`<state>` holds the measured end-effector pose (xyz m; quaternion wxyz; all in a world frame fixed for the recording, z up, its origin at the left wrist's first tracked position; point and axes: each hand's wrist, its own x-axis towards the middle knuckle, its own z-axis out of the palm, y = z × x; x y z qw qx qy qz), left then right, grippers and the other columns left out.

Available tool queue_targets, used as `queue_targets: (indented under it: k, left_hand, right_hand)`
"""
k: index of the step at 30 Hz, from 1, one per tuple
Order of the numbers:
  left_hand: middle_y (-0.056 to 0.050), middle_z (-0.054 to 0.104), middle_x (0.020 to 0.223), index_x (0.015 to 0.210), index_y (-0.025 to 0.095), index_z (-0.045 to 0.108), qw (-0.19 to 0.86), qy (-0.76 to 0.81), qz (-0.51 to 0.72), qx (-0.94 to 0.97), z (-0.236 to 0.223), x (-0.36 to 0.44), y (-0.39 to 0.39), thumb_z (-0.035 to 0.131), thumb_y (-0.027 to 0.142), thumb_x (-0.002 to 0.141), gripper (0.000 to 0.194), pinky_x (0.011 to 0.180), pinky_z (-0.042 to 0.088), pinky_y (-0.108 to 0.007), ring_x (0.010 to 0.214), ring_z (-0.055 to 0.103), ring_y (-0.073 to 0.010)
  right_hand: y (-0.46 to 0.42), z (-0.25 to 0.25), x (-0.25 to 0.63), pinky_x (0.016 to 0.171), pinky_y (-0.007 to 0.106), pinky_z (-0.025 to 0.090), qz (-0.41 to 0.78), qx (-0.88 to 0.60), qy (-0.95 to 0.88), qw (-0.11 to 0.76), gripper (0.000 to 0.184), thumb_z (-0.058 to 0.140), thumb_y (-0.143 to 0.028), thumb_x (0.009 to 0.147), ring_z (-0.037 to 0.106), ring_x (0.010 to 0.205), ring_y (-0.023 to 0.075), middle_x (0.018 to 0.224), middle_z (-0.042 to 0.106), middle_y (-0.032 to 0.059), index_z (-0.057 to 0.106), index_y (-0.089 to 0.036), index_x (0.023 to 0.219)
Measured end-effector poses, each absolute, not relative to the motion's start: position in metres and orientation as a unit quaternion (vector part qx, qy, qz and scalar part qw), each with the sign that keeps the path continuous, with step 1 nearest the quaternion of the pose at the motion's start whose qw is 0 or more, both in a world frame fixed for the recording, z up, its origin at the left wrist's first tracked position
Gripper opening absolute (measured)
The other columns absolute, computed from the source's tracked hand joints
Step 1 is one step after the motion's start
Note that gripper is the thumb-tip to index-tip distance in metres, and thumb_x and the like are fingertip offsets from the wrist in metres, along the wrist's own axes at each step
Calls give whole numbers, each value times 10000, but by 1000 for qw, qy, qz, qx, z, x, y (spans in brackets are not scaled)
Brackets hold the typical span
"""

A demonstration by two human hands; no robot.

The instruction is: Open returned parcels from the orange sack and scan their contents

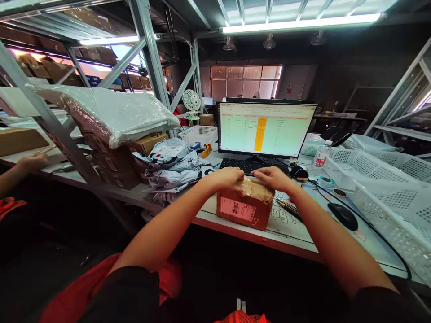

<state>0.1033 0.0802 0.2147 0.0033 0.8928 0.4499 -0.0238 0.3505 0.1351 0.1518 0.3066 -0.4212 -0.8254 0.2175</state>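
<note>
A small brown cardboard box (245, 206) with a white barcode label and tape across its top sits at the front edge of the desk. My left hand (226, 180) grips its upper left side, fingers curled over the top edge. On the top's far right side lies my right hand (275, 178), its fingers bent and pressed against the cardboard; part of the fingertips is hidden. A black keyboard (235, 163) lies just behind the box. Beside it, under my right forearm, is a yellow-and-black cutter-like tool (286, 206).
Left of the box are stacked grey mailer bags (178, 166) and a large wrapped parcel (124, 112). A monitor (266, 130) stands behind. To the right are a mouse (342, 216), a bottle (321, 157) and white baskets (390, 215). Another person's hand (35, 161) shows far left.
</note>
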Motion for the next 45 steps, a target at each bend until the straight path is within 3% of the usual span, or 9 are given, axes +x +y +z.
queue_targets:
  k: [5, 10, 16, 20, 25, 27, 30, 39, 45]
  left_hand:
    - [-154, 707, 1226, 1201, 127, 642, -89, 483, 22, 871, 203, 112, 53, 799, 459, 902, 474, 920, 538, -383, 1165, 669, -328]
    - [-178, 714, 1224, 1091, 137, 668, -171, 499, 131, 839, 142, 114, 16, 562, 87, 961, 175, 945, 550, -449, 1174, 670, -338]
    - [-202, 564, 1558, 1152, 147, 639, -156, 436, 251, 850, 96, 100, -7, 715, 375, 966, 304, 1181, 426, -537, 1452, 500, -377]
    - [-212, 641, 1463, 1122, 144, 639, -122, 427, 247, 861, 113, 98, -12, 630, 686, 967, 564, 1134, 441, -528, 1361, 581, -382]
    - [-142, 770, 1103, 1191, 145, 650, -80, 476, 142, 865, 167, 101, 17, 365, 405, 1123, 391, 988, 500, -460, 1063, 717, -312]
    - [-111, 773, 1169, 1340, 197, 623, -47, 487, 84, 868, 190, 105, 44, 468, 325, 1073, 334, 945, 515, -415, 1069, 722, -295]
    - [-103, 682, 1433, 1450, 306, 612, -8, 456, -37, 889, 215, 122, 79, 753, 367, 860, 609, 914, 528, -387, 1152, 700, -323]
    - [-185, 780, 1133, 1169, 153, 793, -40, 445, -152, 881, 225, 145, 95, 720, 472, 748, 533, 789, 544, -399, 953, 719, -352]
    - [-129, 766, 1027, 992, 171, 746, -27, 473, 84, 877, 203, 99, 64, 695, 671, 780, 546, 800, 529, -372, 944, 704, -312]
  right_hand:
    - [143, 145, 337, 741, 335, 491, 298, -422, -830, 210, 658, 590, -763, 883, 651, 851, 238, 898, 771, 56, 837, -162, 982]
    - [143, 142, 343, 785, 337, 494, 291, -435, -831, 186, 688, 656, -807, 838, 647, 915, 242, 979, 737, 68, 815, -176, 1062]
    - [121, 149, 342, 878, 333, 500, 109, -398, -872, 263, 521, 857, -570, 786, 650, 982, 236, 1126, 699, 104, 784, -192, 1137]
    - [122, 168, 341, 767, 320, 420, 17, -438, -868, 234, 324, 590, -457, 1013, 617, 821, 208, 921, 739, 74, 792, -204, 1010]
    - [160, 174, 337, 651, 322, 297, 125, -539, -786, 274, 401, 628, -457, 950, 458, 684, 167, 633, 565, 18, 658, -178, 662]
    - [172, 165, 336, 610, 320, 283, 187, -547, -773, 259, 503, 680, -560, 891, 420, 623, 151, 557, 484, -2, 603, -181, 570]
    - [180, 149, 336, 573, 315, 294, 236, -547, -758, 268, 631, 698, -739, 801, 415, 586, 141, 532, 463, -5, 589, -179, 531]
    - [151, 122, 370, 721, 324, 556, 278, -526, -620, 511, 873, 405, -923, 861, 668, 933, 239, 1023, 734, 148, 727, -133, 1047]
    - [42, 63, 426, 920, 456, 598, 345, -473, -533, 611, 922, 628, -922, 794, 681, 1176, 331, 1245, 694, 201, 606, -185, 1348]
